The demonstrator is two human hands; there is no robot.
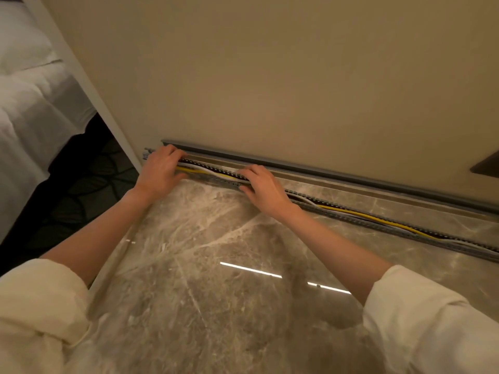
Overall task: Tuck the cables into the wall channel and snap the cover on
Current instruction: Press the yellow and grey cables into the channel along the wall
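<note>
A long grey slotted channel (383, 225) lies on the marble surface along the foot of the beige wall. Yellow and white cables (359, 215) run inside it. The grey cover strip (310, 168) leans against the wall just behind the channel. My left hand (159, 171) rests on the channel's left end, fingers curled over the cables. About a hand's width to the right, my right hand (263, 188) presses its fingers down on the cables in the channel. A stretch of cables (208, 171) shows between the two hands.
The glossy marble surface (216, 265) fills the foreground and reflects ceiling lights. A white-sheeted bed (29, 103) and dark patterned carpet (81, 190) lie to the left, past the wall's corner. A dark object (486, 166) sits at the right edge.
</note>
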